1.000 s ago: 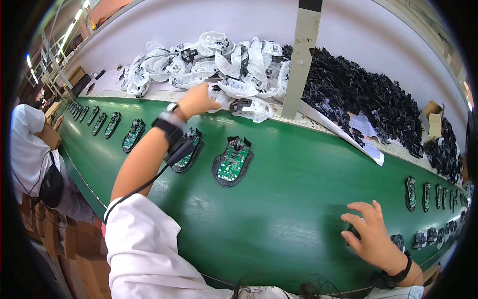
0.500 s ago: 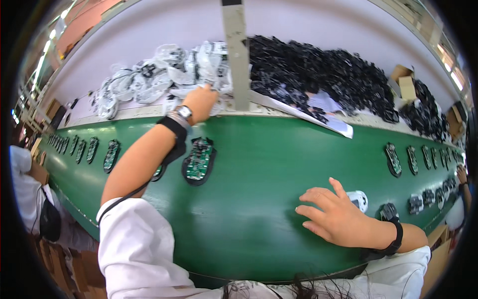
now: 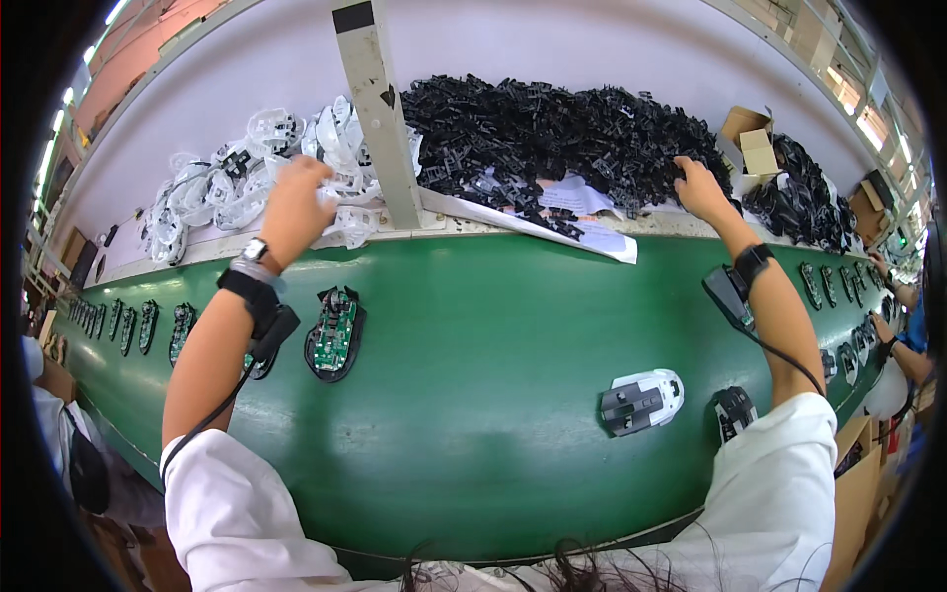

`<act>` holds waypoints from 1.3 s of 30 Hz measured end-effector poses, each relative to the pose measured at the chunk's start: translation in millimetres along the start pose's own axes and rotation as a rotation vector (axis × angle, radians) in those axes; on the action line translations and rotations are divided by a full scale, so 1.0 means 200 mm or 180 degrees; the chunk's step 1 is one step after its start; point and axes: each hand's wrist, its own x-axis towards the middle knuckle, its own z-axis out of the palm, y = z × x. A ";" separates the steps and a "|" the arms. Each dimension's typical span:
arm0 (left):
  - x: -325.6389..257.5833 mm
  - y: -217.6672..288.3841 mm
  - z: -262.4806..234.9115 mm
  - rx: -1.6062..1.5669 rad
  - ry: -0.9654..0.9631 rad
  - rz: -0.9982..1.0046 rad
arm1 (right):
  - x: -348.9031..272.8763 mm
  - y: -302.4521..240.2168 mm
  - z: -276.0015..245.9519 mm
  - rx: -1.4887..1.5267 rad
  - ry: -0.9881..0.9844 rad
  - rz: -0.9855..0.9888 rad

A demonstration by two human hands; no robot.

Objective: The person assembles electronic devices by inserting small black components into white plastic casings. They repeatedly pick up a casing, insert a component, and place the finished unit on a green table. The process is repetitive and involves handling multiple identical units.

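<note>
My left hand (image 3: 299,212) reaches to the pile of white plastic shells (image 3: 261,183), its fingers slightly bent and apart, with nothing visible in them. At the edge of the heap of small black plastic parts (image 3: 562,133), my right hand (image 3: 705,190) has its fingertips apart; no part shows clearly between them. A black oval base with a green circuit board (image 3: 335,333) lies on the green work surface (image 3: 473,395), right of my left forearm. Nearer to me at right sits a white and grey mouse-shaped shell (image 3: 641,402), with a dark one (image 3: 734,412) beside it.
Rows of similar circuit-board bases run off at left (image 3: 126,329) and right (image 3: 811,286). A grey post (image 3: 383,128) stands between the piles. Paper sheets (image 3: 602,239) stick out under the black parts. Behind is an open cardboard box (image 3: 747,138). A co-worker's hand (image 3: 881,328) is at far right.
My right hand has risen from beside the white and grey shell to the black heap, uncovering the shell. My left hand stays at the white pile. The view has shifted right.
</note>
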 end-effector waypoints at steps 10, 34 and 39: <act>-0.21 -0.32 -0.02 -0.1516 -0.1070 -0.2949 | -0.01 -0.15 0.25 0.0583 -0.0341 -0.0248; -0.02 0.04 0.07 0.0941 -0.1796 0.0296 | -0.57 -0.75 -0.18 0.1074 -0.0082 -0.1182; -0.02 0.11 0.00 0.0920 -0.1611 0.0545 | -0.75 -0.88 -0.34 0.1687 -0.0261 -0.1133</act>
